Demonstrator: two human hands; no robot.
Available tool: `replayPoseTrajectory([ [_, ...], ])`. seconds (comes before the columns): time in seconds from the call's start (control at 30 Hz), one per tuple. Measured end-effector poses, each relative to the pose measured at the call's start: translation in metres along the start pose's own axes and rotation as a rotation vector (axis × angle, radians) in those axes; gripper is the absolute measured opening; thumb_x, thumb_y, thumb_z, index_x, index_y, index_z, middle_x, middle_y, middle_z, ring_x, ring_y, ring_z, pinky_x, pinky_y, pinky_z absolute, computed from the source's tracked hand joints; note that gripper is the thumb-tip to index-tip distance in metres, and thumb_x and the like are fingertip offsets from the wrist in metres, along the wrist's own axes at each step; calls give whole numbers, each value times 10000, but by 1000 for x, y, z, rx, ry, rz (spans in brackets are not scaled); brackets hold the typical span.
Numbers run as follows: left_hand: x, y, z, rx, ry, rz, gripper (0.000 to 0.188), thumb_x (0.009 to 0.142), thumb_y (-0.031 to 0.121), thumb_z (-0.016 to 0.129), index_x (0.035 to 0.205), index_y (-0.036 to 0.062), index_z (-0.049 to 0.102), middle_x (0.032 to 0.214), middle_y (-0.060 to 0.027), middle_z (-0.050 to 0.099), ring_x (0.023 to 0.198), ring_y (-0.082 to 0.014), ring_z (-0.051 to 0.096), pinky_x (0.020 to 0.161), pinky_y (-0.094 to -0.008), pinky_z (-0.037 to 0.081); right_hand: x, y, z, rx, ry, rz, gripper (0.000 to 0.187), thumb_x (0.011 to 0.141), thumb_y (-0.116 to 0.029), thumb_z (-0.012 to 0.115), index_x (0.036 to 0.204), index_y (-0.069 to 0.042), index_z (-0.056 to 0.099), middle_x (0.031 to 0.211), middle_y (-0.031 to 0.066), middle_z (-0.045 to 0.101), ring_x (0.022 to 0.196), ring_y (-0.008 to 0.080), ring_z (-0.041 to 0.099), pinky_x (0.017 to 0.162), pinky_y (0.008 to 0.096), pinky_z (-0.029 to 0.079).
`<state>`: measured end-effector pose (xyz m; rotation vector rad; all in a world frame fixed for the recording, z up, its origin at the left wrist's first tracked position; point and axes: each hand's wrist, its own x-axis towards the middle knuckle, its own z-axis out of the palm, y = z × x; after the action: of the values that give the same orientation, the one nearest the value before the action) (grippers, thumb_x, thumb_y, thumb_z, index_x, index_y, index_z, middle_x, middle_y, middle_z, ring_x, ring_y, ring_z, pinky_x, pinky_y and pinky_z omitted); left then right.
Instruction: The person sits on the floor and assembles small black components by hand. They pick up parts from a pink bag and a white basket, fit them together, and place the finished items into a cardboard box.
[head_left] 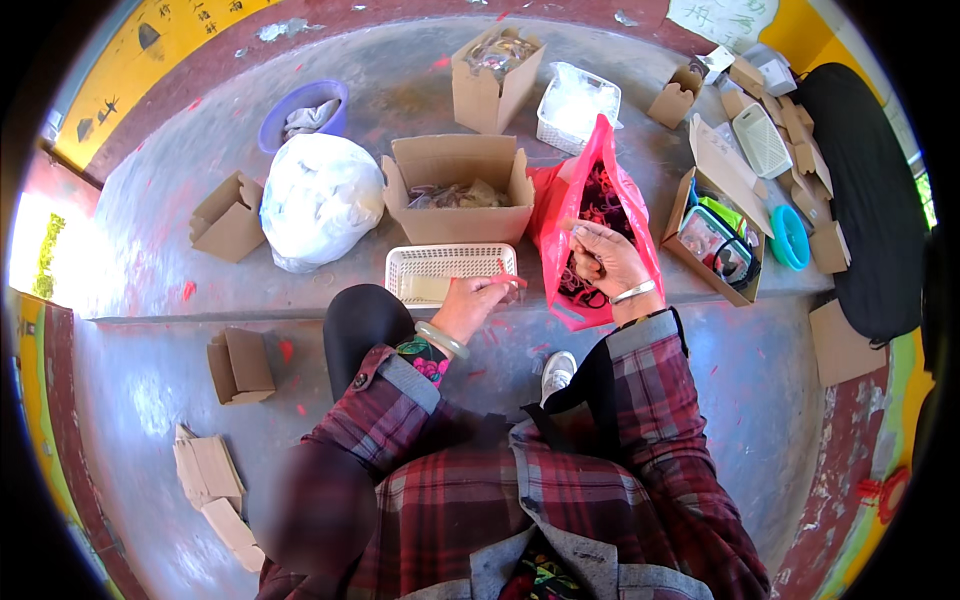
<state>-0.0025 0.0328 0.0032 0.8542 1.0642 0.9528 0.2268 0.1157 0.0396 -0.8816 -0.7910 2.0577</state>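
My left hand [474,308], with a pale bangle at its wrist, is closed in a pinch at the near right corner of a white plastic basket [398,262]. A thin red piece [513,281] sticks out at its fingertips; its kind is unclear. My right hand [612,262], with a silver bangle, is over the mouth of a pink plastic bag [560,225]. Its fingers are curled together, and what they hold, if anything, is hidden. Dark and pink looped pieces [604,200] fill the bag. The basket's floor shows a pale, flat patch.
Behind the basket stands an open cardboard box [470,224] of small clear-wrapped things, beside a stuffed white plastic bag [322,200]. A purple basin [272,125], another full box [490,100] and a white basket [570,135] are farther back. Rightward are a filled carton [735,285] and turquoise basket [790,238].
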Motion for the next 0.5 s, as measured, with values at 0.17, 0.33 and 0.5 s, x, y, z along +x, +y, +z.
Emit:
replayPoseTrajectory([
  [0.17, 8, -15, -10, 261, 46, 69, 254, 863, 147, 565, 969, -72, 639, 844, -82, 650, 757, -109, 587, 694, -231, 471, -8, 4, 27, -271, -61, 4, 272, 887, -102, 527, 1136, 6, 516, 751, 1, 517, 465, 31, 363, 408, 179, 261],
  [0.33, 9, -15, -9, 448, 89, 115, 260, 826, 205, 559, 914, -14, 668, 671, -61, 623, 611, -89, 540, 576, -245, 430, -9, 12, 46, -561, -80, -109, 234, 855, -43, 551, 1084, -13, 516, 762, 30, 581, 508, 18, 416, 438, 173, 312],
  [0.5, 10, -20, -7, 547, 137, 199, 276, 809, 232, 561, 910, -3, 665, 631, -99, 612, 586, -121, 557, 565, -274, 437, -1, 34, 42, -819, -121, -359, 185, 787, 12, 616, 971, 22, 601, 814, 54, 631, 704, 64, 561, 615, 210, 456],
])
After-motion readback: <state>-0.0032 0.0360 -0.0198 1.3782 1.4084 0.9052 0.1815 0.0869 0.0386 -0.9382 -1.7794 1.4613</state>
